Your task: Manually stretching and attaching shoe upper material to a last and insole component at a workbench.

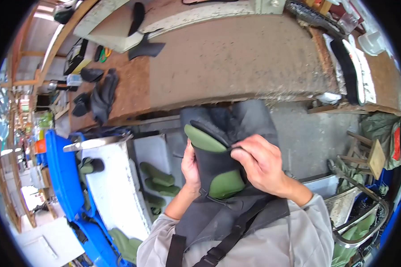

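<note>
In front of my body I hold a black, soft-looking boot piece (206,161) with two green panels. One green panel (204,140) is at its far end beside a dark, curved edge; the other green panel (226,184) is nearer to me. My left hand (190,168) is closed on its left side, thumb up along the edge. With thumb and fingers together, my right hand (260,164) pinches the black edge at the right end of the far green panel. What lies under the fingertips is hidden. Dark-clad legs (256,118) are beyond the piece.
A worn brown workbench (236,58) spans the far side, with dark pieces (104,95) at its left and black and white strips (352,69) at its right. Green boot-shaped pieces (158,175) lie left, near a white board (113,182) and blue bins (64,173). A metal-framed chair (361,200) stands right.
</note>
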A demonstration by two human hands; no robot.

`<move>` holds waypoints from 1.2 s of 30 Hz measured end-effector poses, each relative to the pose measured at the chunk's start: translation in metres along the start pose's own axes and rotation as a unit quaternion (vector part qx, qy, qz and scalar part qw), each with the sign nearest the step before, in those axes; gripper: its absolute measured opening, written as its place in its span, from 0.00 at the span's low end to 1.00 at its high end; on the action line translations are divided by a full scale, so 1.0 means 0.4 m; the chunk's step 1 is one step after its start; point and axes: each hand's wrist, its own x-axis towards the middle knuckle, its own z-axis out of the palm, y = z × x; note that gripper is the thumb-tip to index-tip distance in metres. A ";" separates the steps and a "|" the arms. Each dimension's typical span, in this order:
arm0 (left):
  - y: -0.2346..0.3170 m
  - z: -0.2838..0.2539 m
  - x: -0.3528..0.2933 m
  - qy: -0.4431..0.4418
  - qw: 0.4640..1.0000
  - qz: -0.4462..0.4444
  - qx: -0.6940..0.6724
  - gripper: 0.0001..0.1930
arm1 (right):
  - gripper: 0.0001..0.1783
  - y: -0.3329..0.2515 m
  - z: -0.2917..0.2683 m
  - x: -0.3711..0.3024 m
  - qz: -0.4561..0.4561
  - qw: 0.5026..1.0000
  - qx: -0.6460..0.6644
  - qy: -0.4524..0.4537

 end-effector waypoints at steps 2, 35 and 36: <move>0.004 -0.003 -0.037 -0.110 0.993 0.016 -0.048 0.23 | 0.09 -0.045 -0.003 -0.021 -0.043 0.999 0.005 -0.012; 0.014 -0.029 -0.096 -0.156 0.967 0.075 0.186 0.29 | 0.13 -0.050 -0.029 -0.040 0.250 0.850 0.384 -0.261; 0.007 -0.033 -0.096 -0.161 0.972 0.079 0.151 0.30 | 0.16 -0.046 -0.025 -0.029 0.285 0.821 0.420 -0.263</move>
